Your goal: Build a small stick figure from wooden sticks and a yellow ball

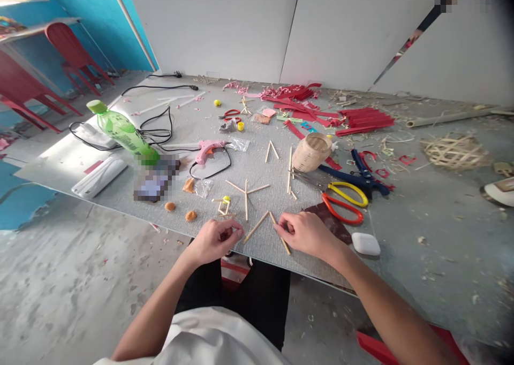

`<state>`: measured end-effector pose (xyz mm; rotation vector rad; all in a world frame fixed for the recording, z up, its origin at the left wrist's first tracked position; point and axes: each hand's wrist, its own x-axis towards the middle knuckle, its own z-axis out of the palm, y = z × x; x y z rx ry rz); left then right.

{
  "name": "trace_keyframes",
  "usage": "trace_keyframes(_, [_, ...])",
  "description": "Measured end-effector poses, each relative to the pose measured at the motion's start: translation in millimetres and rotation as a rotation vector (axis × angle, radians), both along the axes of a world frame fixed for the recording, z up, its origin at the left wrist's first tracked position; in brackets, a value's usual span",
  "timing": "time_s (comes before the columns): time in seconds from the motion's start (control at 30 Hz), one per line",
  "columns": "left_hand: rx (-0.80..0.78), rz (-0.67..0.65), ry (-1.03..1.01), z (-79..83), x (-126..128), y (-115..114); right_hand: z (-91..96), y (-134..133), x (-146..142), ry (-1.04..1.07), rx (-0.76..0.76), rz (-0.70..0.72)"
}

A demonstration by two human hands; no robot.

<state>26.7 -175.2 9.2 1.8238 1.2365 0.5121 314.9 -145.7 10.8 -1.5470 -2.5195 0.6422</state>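
Note:
Two thin bamboo sticks lie in an upside-down V on the grey mat near its front edge. My left hand is curled closed at the lower end of the left stick. My right hand pinches the right stick with closed fingers. Just behind lie three sticks joined in a star and a small stick frame with a yellow ball.
A pink glue gun, green bottle, woven bamboo cup, orange-and-yellow scissors, blue pliers, red paper strips, a white case and a woven ball are around. Red chairs stand left.

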Motion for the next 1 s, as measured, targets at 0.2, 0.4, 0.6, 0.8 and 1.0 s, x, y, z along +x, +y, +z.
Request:
trace_keyframes(0.2, [0.012,-0.002,-0.001,-0.8,-0.4,0.5,-0.6,0.1,-0.5,0.004,-0.003,-0.004])
trace_keyframes(0.4, [0.017,-0.006,-0.004,-2.0,-1.2,-0.1,-1.7,0.3,-0.4,0.001,0.0,-0.005])
trace_keyframes(0.6, [0.015,-0.005,-0.014,-2.1,-1.3,-0.9,-2.6,-0.2,-0.3,0.021,0.003,-0.008])
trace_keyframes(0.8, [0.017,0.001,-0.017,-4.1,-2.3,-1.4,-2.5,0.0,-0.6,0.016,-0.004,-0.014])
trace_keyframes(1.0, [0.011,0.007,-0.015,-4.4,-2.2,-0.9,-2.9,0.4,-0.9,0.008,-0.008,-0.016])
